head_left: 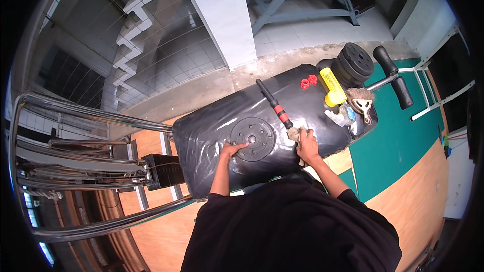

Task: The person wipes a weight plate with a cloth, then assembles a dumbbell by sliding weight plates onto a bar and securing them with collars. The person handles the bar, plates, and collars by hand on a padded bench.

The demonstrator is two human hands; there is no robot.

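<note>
— Black sleeves fill the bottom of the view, and both forearms reach up from them onto a bench padded in glossy black vinyl [212,136]. What is each hand doing?

— Left hand [230,149] lies with fingers spread and curled over the near rim of a round black weight plate with a hub and bolt holes [252,138], which lies flat on the pad. It is pressing and steadying, not lifting. Right hand [306,146] is closed around a crumpled beige cloth [294,134], pushed against the vinyl just right of the plate.

— And past the hands?

— A long tool with a black and red handle [275,105] lies slanting on the pad, its lower end at the cloth. Farther right are two small red caps [308,81], a yellow bottle [332,86] and a bristle brush with a pale handle [361,100]. Stacked black weight plates [355,63] sit beyond.

— Which step would you call it?

— Wiping, I judge: the plate held still while the cloth works beside it. A next stroke would need the left hand kept firm so the plate does not slide on the slick vinyl.
</note>
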